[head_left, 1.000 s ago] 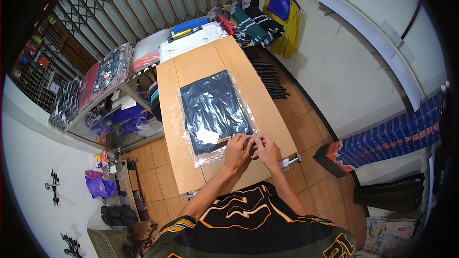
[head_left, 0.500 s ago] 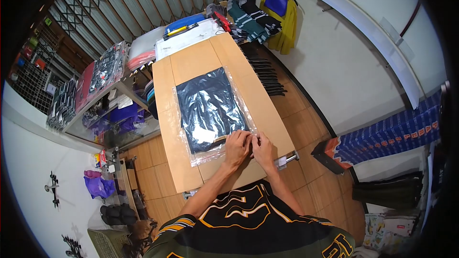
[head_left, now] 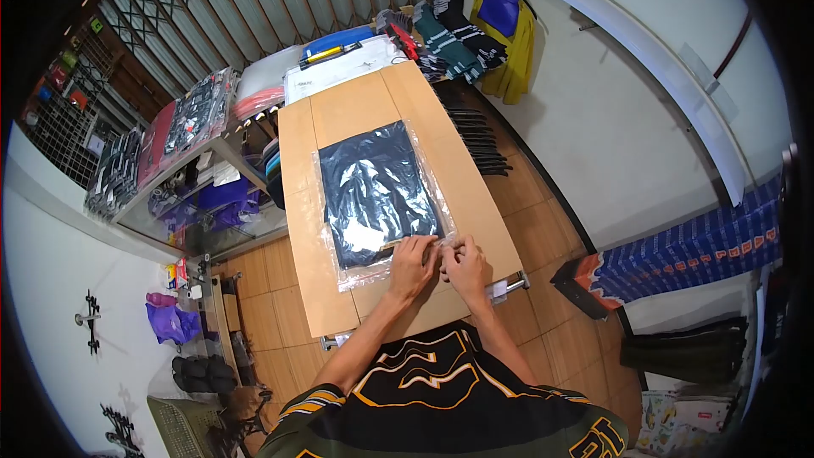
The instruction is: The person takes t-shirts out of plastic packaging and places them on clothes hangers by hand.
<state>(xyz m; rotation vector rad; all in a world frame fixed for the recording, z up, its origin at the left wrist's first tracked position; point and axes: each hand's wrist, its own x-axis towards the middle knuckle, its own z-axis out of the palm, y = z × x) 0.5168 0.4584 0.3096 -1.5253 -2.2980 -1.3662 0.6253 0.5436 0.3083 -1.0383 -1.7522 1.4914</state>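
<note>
A dark folded garment lies flat inside a clear plastic bag on the light wooden tabletop. At the bag's near right corner are both hands, close together. My left hand rests over the near edge, its fingers closed on the plastic. My right hand is just beside it, thumb and fingers pinched at the corner of the same bag. The exact grip of the fingertips is partly hidden. Light glares off the film over the garment.
At the table's far end is a white packet stack with a yellow-handled cutter. Folded socks lie to its right. Left stands a glass display case; right, a row of blue boxes. Hangers hang below the table's right edge.
The view has shifted slightly. Both hands stay at the bag's near right corner, with small finger movements and a slightly wider gap between them.
</note>
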